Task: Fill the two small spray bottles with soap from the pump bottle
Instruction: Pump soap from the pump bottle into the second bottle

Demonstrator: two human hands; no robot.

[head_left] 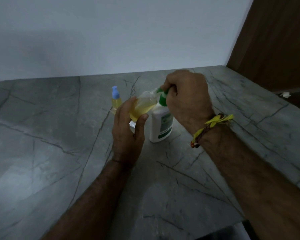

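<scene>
Partly hidden: right hand (185,97) apparently grips pump bottle (161,125) head; left hand (128,134) holds spray bottle (144,105).

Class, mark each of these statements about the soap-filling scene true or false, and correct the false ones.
1. The left hand holds a tilted clear bottle of yellow liquid. True.
2. The right hand rests flat on the counter. False: it is on the green pump of the white pump bottle.
3. The blue-capped spray bottle stands upright on the counter. True.
4. The blue-capped bottle is empty. False: it holds yellow liquid.
5. The yellow wristband is on the left wrist. False: the right.
</scene>
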